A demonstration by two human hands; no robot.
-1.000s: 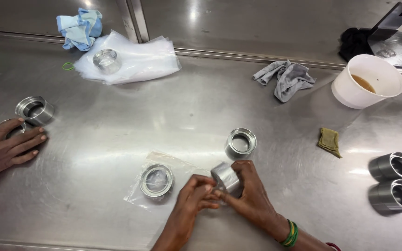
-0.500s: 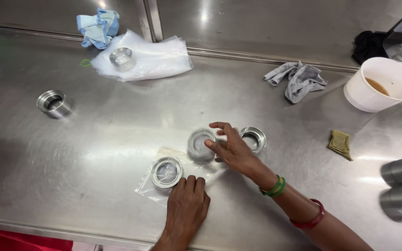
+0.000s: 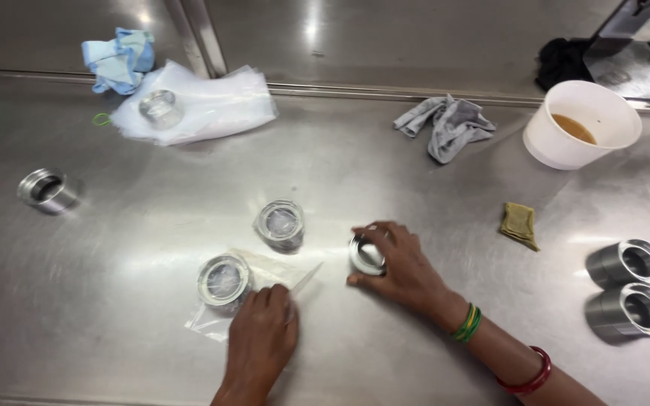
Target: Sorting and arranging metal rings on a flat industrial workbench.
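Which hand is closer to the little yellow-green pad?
The right hand. It rests around a metal ring, a short way left of the yellow-green pad. The left hand is much farther left, on a clear plastic bag.

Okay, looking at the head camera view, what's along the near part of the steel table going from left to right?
Lone shiny metal ring lying on its side → bagged metal ring on the clear plastic pouch → left hand → wrapped metal ring standing alone → right hand on another metal ring → folded olive cloth pad → two grey metal sleeves.

Workshop: steel bench (image 3: pixel 415 180), machined metal rings (image 3: pixel 630 263), rags (image 3: pixel 449 124).
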